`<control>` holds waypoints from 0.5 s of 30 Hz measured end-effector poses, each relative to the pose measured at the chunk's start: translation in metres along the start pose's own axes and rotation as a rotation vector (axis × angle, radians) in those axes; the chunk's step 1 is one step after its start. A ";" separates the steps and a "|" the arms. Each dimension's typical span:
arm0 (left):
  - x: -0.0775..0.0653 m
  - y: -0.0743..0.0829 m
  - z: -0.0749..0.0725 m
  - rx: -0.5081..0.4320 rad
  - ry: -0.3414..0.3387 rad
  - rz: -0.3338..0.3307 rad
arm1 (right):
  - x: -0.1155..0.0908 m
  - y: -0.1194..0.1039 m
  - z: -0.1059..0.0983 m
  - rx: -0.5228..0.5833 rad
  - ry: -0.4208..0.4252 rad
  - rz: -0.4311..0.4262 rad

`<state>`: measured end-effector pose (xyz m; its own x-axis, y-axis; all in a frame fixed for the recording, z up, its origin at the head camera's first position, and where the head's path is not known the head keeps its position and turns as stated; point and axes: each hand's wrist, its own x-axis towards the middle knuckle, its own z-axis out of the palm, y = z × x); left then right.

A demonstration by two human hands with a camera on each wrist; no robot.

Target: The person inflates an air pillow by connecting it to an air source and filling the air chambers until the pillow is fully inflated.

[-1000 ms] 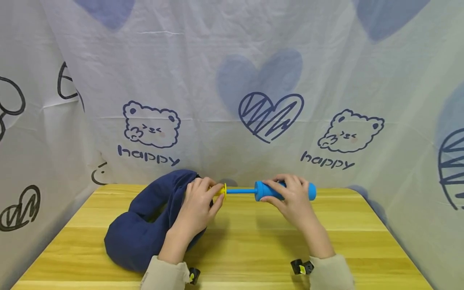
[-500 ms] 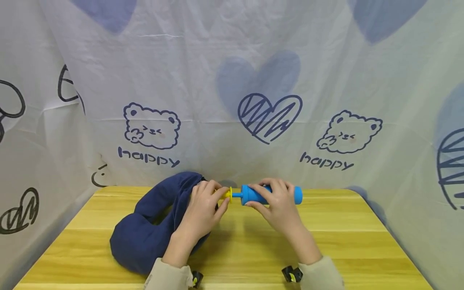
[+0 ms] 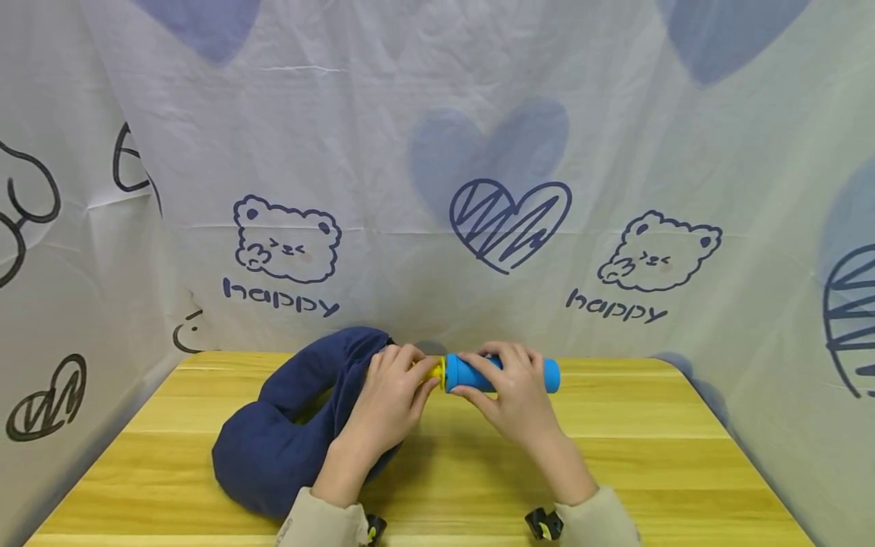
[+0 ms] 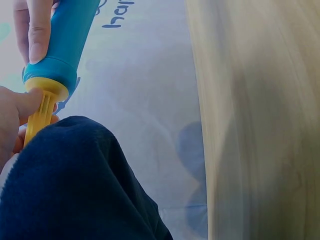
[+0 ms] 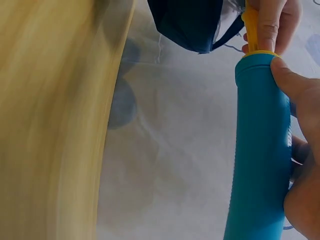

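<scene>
A hand pump with a blue barrel (image 3: 472,374) is held level above the table. My right hand (image 3: 516,391) grips the barrel, its thumb near the rim. With thumb and fingers my left hand (image 3: 393,395) pinches the pump's ribbed yellow end piece (image 4: 42,110). The yellow flange now sits against the barrel, and no rod shows between them. A navy U-shaped neck pillow (image 3: 266,448) lies under and left of my left hand. Clear plastic (image 5: 231,11) shows at the pillow's opening in the right wrist view. How the yellow tip meets the pillow is hidden by my fingers.
The wood-grain table (image 3: 670,456) reaches back to a pale hanging cloth (image 3: 396,266) printed with hearts and bears. More cloth hangs at both sides. Small black devices sit at both sleeve cuffs.
My right hand has pushed the blue barrel leftward, so the blue rod has slid inside until barrel and yellow flange meet. My left hand and the pillow have shifted slightly right.
</scene>
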<state>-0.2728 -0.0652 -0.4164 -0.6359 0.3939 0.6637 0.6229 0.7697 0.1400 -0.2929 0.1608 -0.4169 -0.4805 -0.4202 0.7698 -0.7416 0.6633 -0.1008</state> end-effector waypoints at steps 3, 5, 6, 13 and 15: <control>0.000 0.000 0.002 0.006 0.008 0.010 | 0.000 -0.001 -0.003 0.010 -0.034 0.016; 0.000 0.001 0.004 0.011 0.007 0.017 | 0.000 -0.002 -0.005 0.019 -0.070 0.028; -0.001 0.001 0.005 0.014 0.005 0.020 | 0.000 -0.002 -0.006 0.023 -0.089 0.034; 0.001 0.006 0.011 0.010 0.014 0.057 | 0.000 -0.004 -0.007 -0.003 -0.157 0.039; 0.001 0.007 0.012 0.007 0.012 0.070 | 0.000 -0.003 -0.005 -0.009 -0.150 0.025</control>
<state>-0.2746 -0.0532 -0.4235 -0.5855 0.4409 0.6802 0.6624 0.7439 0.0880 -0.2879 0.1620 -0.4138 -0.5637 -0.4911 0.6641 -0.7246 0.6800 -0.1122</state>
